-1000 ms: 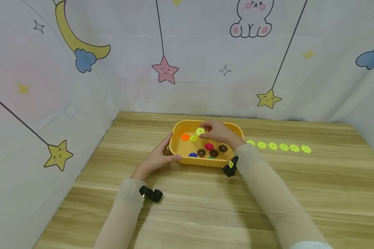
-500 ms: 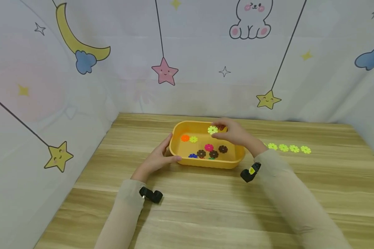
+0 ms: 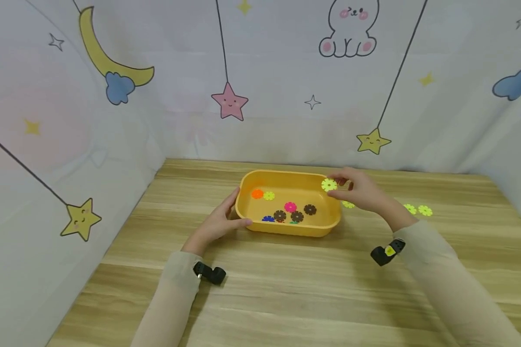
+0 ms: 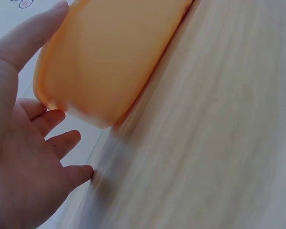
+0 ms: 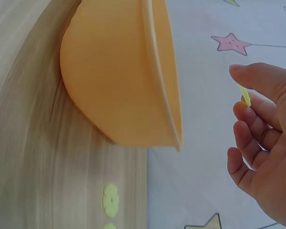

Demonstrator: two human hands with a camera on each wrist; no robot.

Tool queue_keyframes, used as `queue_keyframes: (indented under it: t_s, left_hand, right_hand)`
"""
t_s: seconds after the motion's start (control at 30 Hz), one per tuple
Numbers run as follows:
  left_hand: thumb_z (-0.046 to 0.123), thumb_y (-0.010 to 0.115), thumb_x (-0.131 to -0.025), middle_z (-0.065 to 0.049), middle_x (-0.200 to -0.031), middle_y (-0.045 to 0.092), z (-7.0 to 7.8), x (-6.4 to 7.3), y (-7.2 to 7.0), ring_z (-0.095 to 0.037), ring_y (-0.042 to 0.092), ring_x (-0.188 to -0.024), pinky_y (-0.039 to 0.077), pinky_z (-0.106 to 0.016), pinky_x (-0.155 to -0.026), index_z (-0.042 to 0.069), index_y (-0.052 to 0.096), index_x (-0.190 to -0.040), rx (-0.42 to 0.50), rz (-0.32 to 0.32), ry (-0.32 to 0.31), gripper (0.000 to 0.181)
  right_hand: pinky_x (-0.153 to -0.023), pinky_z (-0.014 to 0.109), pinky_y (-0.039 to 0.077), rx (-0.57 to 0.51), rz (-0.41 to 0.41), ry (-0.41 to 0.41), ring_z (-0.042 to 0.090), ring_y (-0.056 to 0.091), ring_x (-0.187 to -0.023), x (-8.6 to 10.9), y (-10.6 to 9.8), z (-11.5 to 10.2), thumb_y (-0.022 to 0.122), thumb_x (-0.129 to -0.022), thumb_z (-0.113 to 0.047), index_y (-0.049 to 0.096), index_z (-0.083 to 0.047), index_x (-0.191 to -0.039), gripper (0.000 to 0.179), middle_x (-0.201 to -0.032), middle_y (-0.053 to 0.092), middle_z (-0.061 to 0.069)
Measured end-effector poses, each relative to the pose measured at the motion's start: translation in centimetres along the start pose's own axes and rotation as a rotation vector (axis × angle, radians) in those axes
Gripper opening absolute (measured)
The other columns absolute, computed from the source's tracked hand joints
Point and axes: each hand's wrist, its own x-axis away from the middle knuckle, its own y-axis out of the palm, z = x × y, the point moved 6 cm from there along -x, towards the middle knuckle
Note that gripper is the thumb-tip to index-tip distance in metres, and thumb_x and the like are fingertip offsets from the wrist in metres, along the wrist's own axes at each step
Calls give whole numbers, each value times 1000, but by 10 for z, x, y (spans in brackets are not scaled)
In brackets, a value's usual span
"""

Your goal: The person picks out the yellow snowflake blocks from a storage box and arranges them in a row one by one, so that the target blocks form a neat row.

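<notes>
My right hand [image 3: 359, 191] pinches a yellow snowflake disc [image 3: 329, 185] between thumb and fingers, over the right end of a yellow plastic bin [image 3: 293, 229]. In the right wrist view the disc [image 5: 245, 96] shows edge-on, raised above the bin's rim. My left hand [image 3: 217, 220] holds the bin's left end, thumb along the near rim and fingers round the side. Inside the bin lie an orange disc [image 3: 257, 193], a yellow disc [image 3: 269, 196], a pink disc [image 3: 290, 207], a blue disc [image 3: 267, 219] and several brown discs [image 3: 309, 209].
Yellow discs lie on the wooden table [image 3: 286, 284] right of the bin; one [image 3: 349, 204] sits close beside it, others [image 3: 425, 210] farther right, with my right hand and wrist hiding the middle of the row. A printed cloth [image 3: 278, 135] hangs behind the table.
My right hand has lifted the yellow disc from inside the bin and carried it right, to the bin's right end. The left hand stays at the left end.
</notes>
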Motion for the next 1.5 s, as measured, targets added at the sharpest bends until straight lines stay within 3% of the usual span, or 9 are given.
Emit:
queue_keyframes:
  t_s: [0.3,0.57,0.73,1.1,1.4,1.5]
  left_hand:
    - [28,76,-84,1,-162,7,-1,0,1,-25,5,-149,8,-52,-118,24,9,-157,-1,1,1,99]
    - [30,76,-84,1,-162,7,-2,0,1,-24,5,-149,8,-52,-118,24,9,-157,-1,-1,-5,100]
    - [31,76,-84,2,-162,6,-2,1,0,-26,5,-149,9,-53,-118,25,8,-157,-18,-3,-15,99]
    - [31,75,-85,3,-162,5,-2,1,1,-26,6,-149,10,-52,-118,25,7,-157,-21,-7,-17,98]
    - [31,75,-85,3,-162,5,-2,1,1,-27,6,-149,10,-53,-118,25,8,-157,-19,0,-25,98]
    - [31,75,-85,3,-162,6,-2,1,1,-27,7,-149,10,-54,-118,26,8,-157,-21,2,-27,98]
  right_hand:
    - [-75,24,43,53,14,108,20,45,-96,32,-34,19,66,-93,-23,59,0,-128,43,-108,58,12]
    - [-69,13,41,105,135,163,1,44,-88,62,-60,50,68,-91,-25,58,2,-128,47,-106,57,12]
    - [-68,10,40,112,164,227,-3,41,-88,77,-73,71,65,-93,-29,54,3,-131,51,-111,55,14]
    - [-65,22,41,155,186,368,-6,37,-88,108,-91,114,59,-95,-38,47,5,-138,62,-120,53,23]
    - [-70,22,39,114,228,494,-2,38,-93,127,-99,148,54,-95,-47,40,4,-143,72,-133,44,26]
    - [-69,21,40,100,223,518,16,45,-100,133,-100,157,52,-96,-47,37,6,-144,73,-136,42,30]
